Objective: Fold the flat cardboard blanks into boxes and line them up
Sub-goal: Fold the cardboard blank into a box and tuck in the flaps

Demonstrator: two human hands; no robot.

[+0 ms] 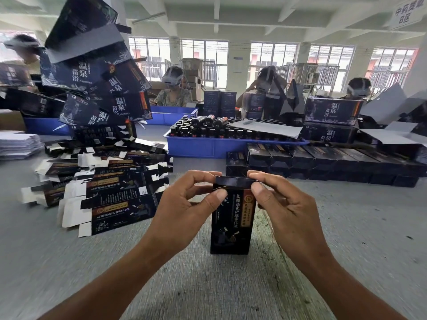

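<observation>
A dark box [232, 218] stands upright on the grey table [346, 239], close in front of the person. Both hands work at its top end. The left hand [184, 204] pinches the top left corner, thumb on the near face and fingers curled over the top flap. The right hand [277, 204] pinches the top right corner the same way, thumb on the near side and forefinger reaching over the flap. The flap lies nearly flat across the top of the box, with a thin gap showing under its near edge.

To the left lies a spread heap of flat blanks [108, 192], dark with white tabs, overlapping one another. Behind them rises a leaning stack of larger dark cartons [99, 77]. At the far left edge sits a pile of white sheets [18, 144].

To the right, beyond the hands, a row of folded boxes [323, 160] lies side by side, touching, running toward the right edge. Behind this row stands a blue tray [208, 146] full of small dark bottles [208, 130], with a sheet of grey paper [268, 128] laid over part of them.

Across the table, several people [173, 91] wearing headsets sit or stand at work.
</observation>
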